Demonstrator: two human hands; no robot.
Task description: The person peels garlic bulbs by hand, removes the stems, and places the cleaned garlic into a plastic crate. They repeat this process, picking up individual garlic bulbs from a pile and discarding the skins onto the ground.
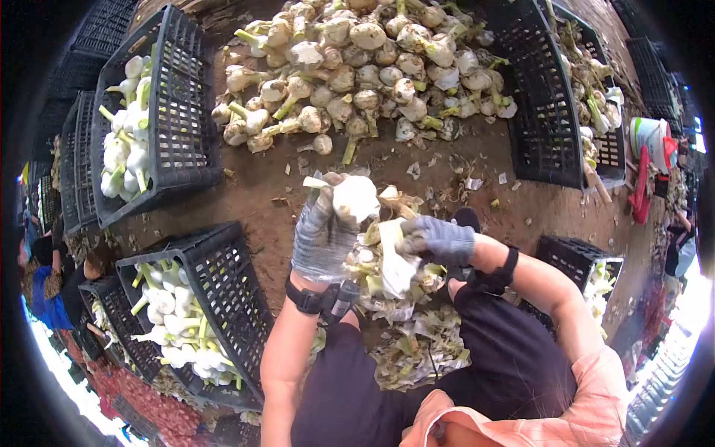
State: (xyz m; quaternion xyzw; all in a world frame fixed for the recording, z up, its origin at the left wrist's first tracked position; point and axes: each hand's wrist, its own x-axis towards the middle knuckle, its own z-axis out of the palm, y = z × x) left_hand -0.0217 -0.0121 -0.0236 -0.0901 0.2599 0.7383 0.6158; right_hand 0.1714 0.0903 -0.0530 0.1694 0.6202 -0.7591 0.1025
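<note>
My left hand (325, 231), in a grey glove, is closed round a white garlic bulb (355, 199) whose short stem points left. To its right, my right hand (436, 238), also gloved, has its fingers pressed together on a pale piece of garlic skin (395, 261) that hangs down over the peelings. Beneath both hands and between my legs lies a heap of garlic peelings (421, 346). Farther forward, a large pile of unpeeled garlic (365, 74) with cut stems rests on the brown ground.
Black crates of white garlic stand at the upper left (179, 97) and lower left (231, 283). Another crate (540, 97) is at the upper right, with a smaller one (573, 257) below it. A white bucket (649, 138) stands far right. Other people are at both edges.
</note>
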